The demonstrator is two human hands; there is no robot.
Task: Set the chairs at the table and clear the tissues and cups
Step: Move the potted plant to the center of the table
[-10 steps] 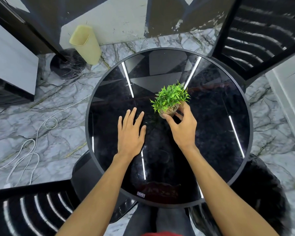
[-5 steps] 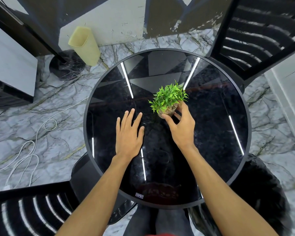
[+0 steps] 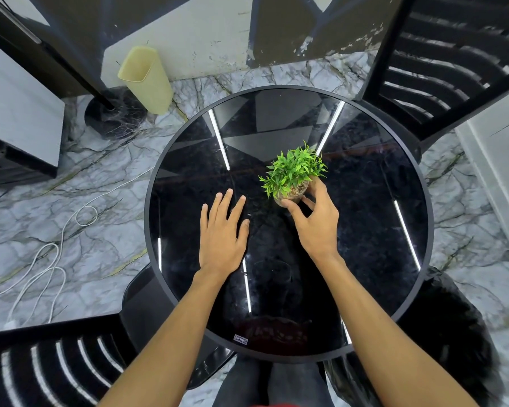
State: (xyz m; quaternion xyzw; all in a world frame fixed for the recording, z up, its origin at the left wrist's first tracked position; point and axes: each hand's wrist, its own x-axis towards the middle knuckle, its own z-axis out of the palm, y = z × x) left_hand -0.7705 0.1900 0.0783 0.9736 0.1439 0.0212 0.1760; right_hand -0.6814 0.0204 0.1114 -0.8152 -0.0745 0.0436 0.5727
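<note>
slatted black chair [image 3: 56,365] lower left, seat partly under table rim | yellow bin [image 3: 146,79] on floor by wall | left hand [image 3: 222,233] lies flat, fingers straight, on round black glass table [image 3: 365,245] | right hand [image 3: 315,221] pinches potted plant [image 3: 294,171] near table centre | second chair [image 3: 441,63] upper right, at table edge

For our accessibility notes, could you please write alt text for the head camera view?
Seen from above, a person's right hand grips a small potted plant near the middle of a round black glass table, while the left hand rests flat on the glass beside it. Black slatted chairs stand at the upper right and lower left.
</note>
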